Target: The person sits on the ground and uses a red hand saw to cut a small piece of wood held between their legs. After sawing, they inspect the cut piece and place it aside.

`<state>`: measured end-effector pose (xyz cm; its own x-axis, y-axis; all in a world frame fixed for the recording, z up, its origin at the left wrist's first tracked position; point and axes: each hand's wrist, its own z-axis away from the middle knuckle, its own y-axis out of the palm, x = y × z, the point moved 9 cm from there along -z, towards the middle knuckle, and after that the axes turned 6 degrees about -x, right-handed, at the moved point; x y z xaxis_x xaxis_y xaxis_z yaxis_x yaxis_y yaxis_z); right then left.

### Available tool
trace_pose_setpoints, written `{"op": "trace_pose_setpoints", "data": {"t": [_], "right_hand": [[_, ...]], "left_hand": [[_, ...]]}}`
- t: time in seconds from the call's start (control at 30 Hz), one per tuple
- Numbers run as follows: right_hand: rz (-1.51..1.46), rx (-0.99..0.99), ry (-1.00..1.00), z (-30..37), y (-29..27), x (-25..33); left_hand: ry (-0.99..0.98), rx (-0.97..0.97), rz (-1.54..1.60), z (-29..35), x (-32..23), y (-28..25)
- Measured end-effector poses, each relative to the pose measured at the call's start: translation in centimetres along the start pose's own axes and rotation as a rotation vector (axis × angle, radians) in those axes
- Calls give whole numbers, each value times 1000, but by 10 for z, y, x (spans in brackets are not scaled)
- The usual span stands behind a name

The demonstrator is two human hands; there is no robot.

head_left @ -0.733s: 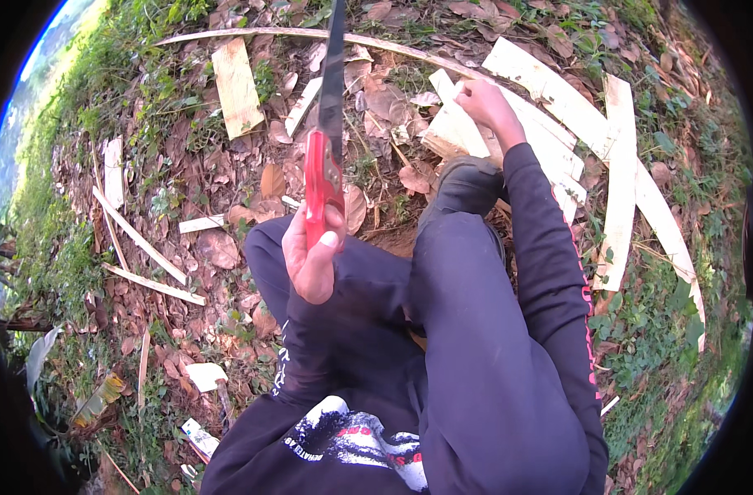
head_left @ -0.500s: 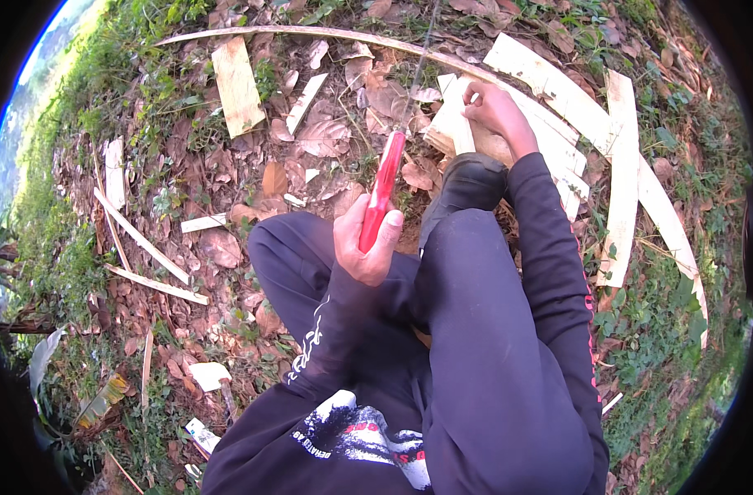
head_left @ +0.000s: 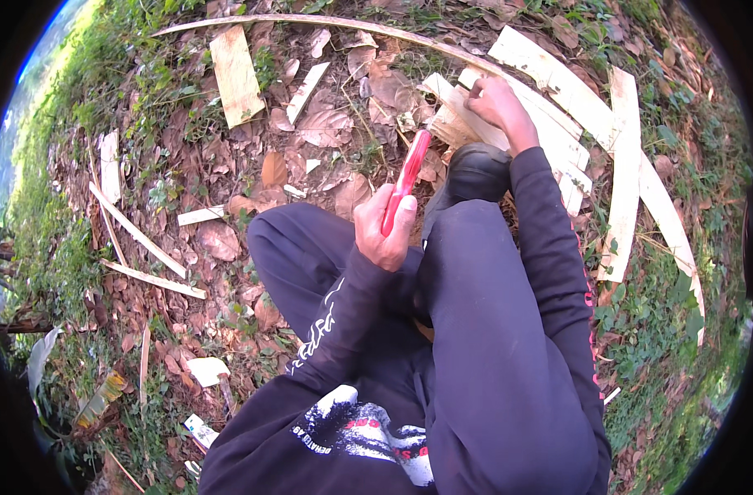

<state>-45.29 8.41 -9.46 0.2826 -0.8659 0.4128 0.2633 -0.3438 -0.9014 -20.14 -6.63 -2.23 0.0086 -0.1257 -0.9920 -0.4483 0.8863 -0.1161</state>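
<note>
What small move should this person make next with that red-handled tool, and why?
Probably bring the red-handled tool down onto the pale wood strips. The left hand grips its handle, angled toward them, while the right hand holds the strips in front of the dark shoe.

**Red-handled tool over split wood**

The left hand (head_left: 385,227) grips a red-handled tool (head_left: 407,177), tilted up and away above the knees. The right hand (head_left: 498,107) presses on pale split wood strips (head_left: 558,140) beside a dark shoe (head_left: 474,172). Dry leaves (head_left: 323,128) and scattered wood offcuts (head_left: 235,74) cover the ground, with grass at the edges.
</note>
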Motion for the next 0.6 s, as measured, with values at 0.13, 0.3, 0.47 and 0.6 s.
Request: {"op": "trace_pose_setpoints", "data": {"t": [0.13,0.3,0.47,0.6], "right_hand": [[15,-106,31,25,-10,10],[-30,30,31,30,-1,13],[-50,143,78,25,4,7],[22,99,84,12,3,1]], "left_hand": [[-21,-5,-16,9,3,-4],[-49,16,32,10,12,-1],[-9,26,34,13,15,1],[-78,41,61,17,11,4]]}}
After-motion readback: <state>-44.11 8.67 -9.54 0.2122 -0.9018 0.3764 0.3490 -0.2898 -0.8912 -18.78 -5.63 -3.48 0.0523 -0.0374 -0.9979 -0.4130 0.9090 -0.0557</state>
